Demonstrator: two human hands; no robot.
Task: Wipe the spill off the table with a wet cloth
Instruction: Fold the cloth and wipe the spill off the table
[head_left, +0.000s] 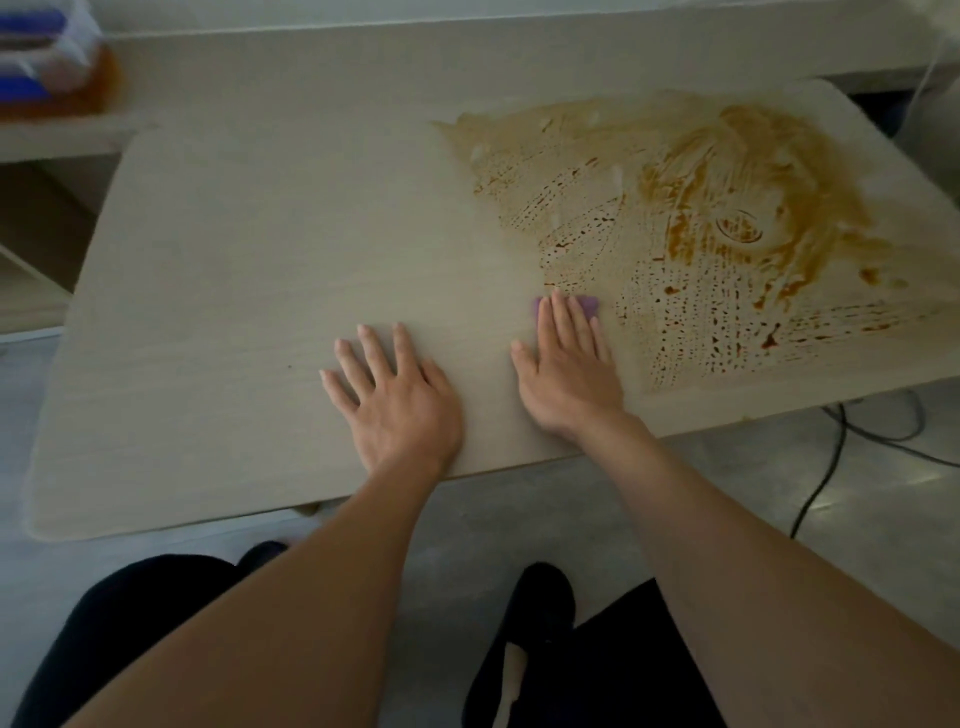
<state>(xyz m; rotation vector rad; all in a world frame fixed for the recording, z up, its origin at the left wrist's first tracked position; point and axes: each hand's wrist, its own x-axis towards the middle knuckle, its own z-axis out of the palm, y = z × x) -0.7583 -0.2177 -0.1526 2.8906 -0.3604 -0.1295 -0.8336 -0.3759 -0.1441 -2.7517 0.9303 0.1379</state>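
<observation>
Purple cloth, small and mostly hidden (588, 304), is seen flat on the pale wood-grain counter (234, 270), pressed down under the right hand (569, 364). Only its far edge is shown beyond the fingertips. The fingers (558, 325) of this hand are stretched out straight and kept close together on top of the cloth; nothing is gripped by them, the cloth is only pressed. The cloth is placed at the near left border of the brown-orange smeared spill (701, 234), which is spread over the right half of the counter in streaks, dotted lines and thicker dark drops. A ring-shaped mark (740, 228) is seen inside the thicker part of the spill.

The left hand (397, 397) is laid flat on the clean part of the counter, just beside the right hand and apart from the cloth. Its fingers are spread and straight, and nothing is held by it. Both bare forearms are reached in from the lower edge of the view.

At the far left, on a second pale surface (62, 135), a blurred blue and clear object (36, 52) is standing in an orange-brown puddle (98, 88); what it is cannot be told. Below the counter, a grey floor (467, 519), dark cables (831, 467) at the right, dark trousers and a black shoe (530, 623) are seen.
</observation>
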